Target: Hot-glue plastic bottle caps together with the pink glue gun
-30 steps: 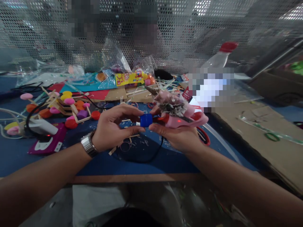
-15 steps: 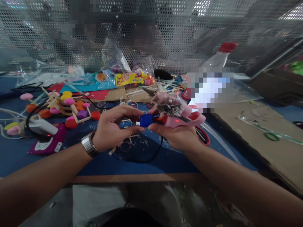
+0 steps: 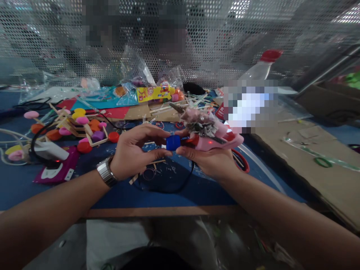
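Observation:
In the head view, my left hand (image 3: 136, 150) pinches a small blue cap-like piece (image 3: 173, 143) between thumb and fingers; a small white bit shows at its left side. My right hand (image 3: 216, 161) is wrapped around a pink hot glue gun (image 3: 233, 140) with a red nozzle end and a lit red light. The right thumb and forefinger tips reach to the right side of the blue piece. Crumpled, greyish scraps cling to the gun's upper side. A black cord (image 3: 180, 189) loops over the table below the hands.
Stick-and-coloured-disc constructions (image 3: 81, 127) stand left, behind a purple box (image 3: 63, 170) with a white plug. Plastic bags and a yellow packet (image 3: 154, 93) lie at the back. A red-capped bottle (image 3: 258, 71) leans back right. Cardboard (image 3: 315, 180) covers the right; red-handled scissors (image 3: 243, 163) lie nearby.

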`<state>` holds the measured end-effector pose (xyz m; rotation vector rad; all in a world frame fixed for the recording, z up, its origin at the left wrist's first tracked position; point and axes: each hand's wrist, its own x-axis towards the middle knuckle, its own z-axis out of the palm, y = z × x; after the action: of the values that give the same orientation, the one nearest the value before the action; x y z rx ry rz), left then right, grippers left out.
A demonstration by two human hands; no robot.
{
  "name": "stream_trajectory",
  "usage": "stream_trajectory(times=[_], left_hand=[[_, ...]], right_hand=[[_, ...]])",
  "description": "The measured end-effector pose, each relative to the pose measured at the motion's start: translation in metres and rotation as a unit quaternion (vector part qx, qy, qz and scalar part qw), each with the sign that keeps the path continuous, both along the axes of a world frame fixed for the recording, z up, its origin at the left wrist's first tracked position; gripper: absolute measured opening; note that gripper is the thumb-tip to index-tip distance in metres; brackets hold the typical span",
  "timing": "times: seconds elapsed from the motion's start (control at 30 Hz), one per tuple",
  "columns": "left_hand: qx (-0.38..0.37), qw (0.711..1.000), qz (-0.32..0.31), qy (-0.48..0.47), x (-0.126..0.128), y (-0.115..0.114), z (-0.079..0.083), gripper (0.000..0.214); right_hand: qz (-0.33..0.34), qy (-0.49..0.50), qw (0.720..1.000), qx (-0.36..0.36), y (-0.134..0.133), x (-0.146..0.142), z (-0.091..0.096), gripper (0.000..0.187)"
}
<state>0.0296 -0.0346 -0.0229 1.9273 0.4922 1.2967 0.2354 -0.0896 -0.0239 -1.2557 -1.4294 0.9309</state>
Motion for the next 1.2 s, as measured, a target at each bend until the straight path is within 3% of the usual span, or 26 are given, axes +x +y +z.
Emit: stream_trajectory(times=[0.43,0.7,0.9,1.2], left_hand=[[-0.036,0.999,0.007,-0.003,0.0016,0.0001,0.0002,0.037],[-0.158,0.987,0.003,-0.036,0.0053,-0.0012,0.0032,0.038],[-0.241,0.969,-0.047,0.001,0.0055,0.0001,0.0067,0.036],[-0.235,0.971,-0.033,-0.001,0.0063,0.0007,0.0019,0.044]], right_hand=[[-0.006,0.017,1.0,0.016,0.0031,-0.0023,0.0008,0.042],[0.005,0.033,0.999,0.034,0.0038,-0.0056,0.0045,0.045],[0.015,0.039,0.999,0.023,0.0044,-0.0081,0.0052,0.039],[-0.013,-0.014,1.0,0.015,0.0068,-0.0003,0.0004,0.039]])
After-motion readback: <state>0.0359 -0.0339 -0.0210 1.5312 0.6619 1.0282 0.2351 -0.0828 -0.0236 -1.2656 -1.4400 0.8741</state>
